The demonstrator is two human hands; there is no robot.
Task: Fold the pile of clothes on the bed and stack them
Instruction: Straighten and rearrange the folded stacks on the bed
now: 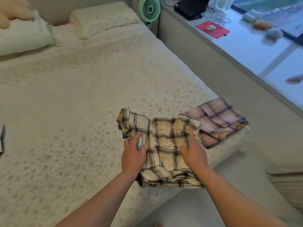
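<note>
Bedroom, dim light; wide bed (73, 89) under a cream coverlet with a faint speckled print. Near its right front corner lies a cream plaid shirt (165, 145) with dark checks, partly folded and bunched, its near edge at the mattress edge. Left hand (133, 155) rests on the shirt's left side, fingers curled over a fold of the cloth, thumb out toward the middle. Right hand (193, 153) sits on the right side, fingers together and reaching forward along the fabric, thumb tucked into a crease; whether it pinches the cloth cannot be told. Something blue peeks out from beneath the shirt's far left edge. Just beside the shirt on the right, touching it, a folded pinkish plaid garment (219, 122) lies flat at the corner. Two pillows (101, 18) at the head of the bed. Beyond them a green fan (149, 9). Right of the bed, a white ledge (246, 51) carries a laptop (190, 7), cables, and a mouse on a red pad (213, 29).
</note>
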